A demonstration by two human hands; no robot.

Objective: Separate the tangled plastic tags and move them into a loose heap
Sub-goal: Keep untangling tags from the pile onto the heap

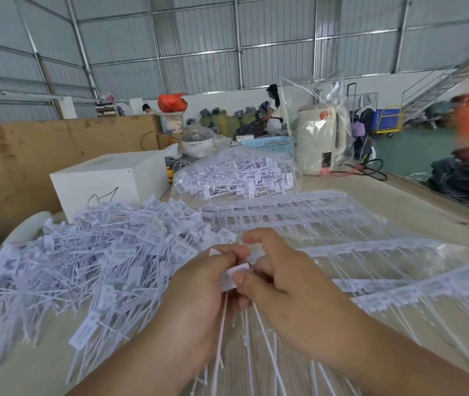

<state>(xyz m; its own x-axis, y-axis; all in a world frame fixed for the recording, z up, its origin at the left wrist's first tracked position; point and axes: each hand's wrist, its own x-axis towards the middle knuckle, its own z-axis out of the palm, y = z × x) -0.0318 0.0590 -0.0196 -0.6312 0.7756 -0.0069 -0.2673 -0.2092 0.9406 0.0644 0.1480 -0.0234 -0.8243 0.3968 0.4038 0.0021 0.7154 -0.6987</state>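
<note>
Both hands meet over the near middle of the tabletop. The left hand has its fingers curled round a small bunch of white plastic tags, thumb and fingertips pinching the flat tag heads at the top. The right hand pinches the same bunch from the other side, thumb pressed on a tag head, forefinger raised and bent above it. The thin tails of the held tags hang down between the two wrists toward the near edge.

A loose heap of separated tags lies on the left part of the tabletop, just beside the left hand, and spreads to the left edge. Rows of tags still joined on their strips, in clear plastic wrap, lie on the right part, beyond and beside the right hand. A further clear bag of tags sits toward the far edge, well apart from the hands.

A white box stands at the far left of the tabletop, behind the loose heap. A cream-coloured appliance, partly covered by a clear bag, stands at the far edge, with a blue basket just to its left. A person stands in the background beyond the tabletop. The right side of the view is blurred.
</note>
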